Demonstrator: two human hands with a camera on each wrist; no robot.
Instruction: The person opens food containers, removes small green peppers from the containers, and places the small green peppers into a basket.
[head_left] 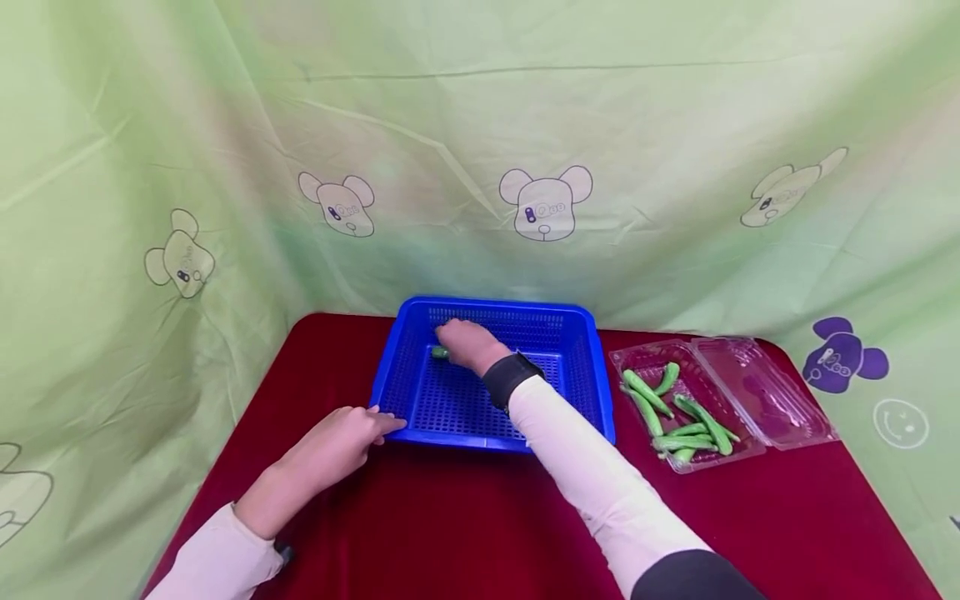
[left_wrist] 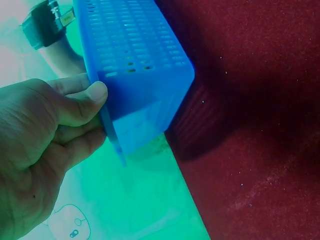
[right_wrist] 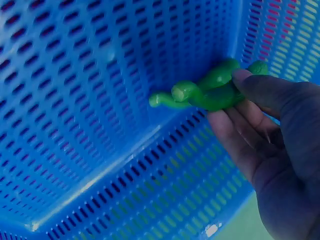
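Peppers, two green ones, pinched in right hand w/ fingers curled round them, inside blue basket nr its far-left corner. Left hand grips basket's near-left corner, thumb on rim, on red surface.

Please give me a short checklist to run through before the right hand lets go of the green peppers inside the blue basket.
1. Right hand holds the green peppers between thumb and fingers: ok.
2. Peppers are inside the blue perforated plastic basket, over its floor near the far wall: ok.
3. Left hand steadies the basket, thumb on its near left corner: ok.
4. Basket sits flat on the red table cloth: ok.
5. Number of peppers in the hand: cannot tell, at least two.
6. More green peppers remain in the open clear plastic clamshell box to the right of the basket: ok.
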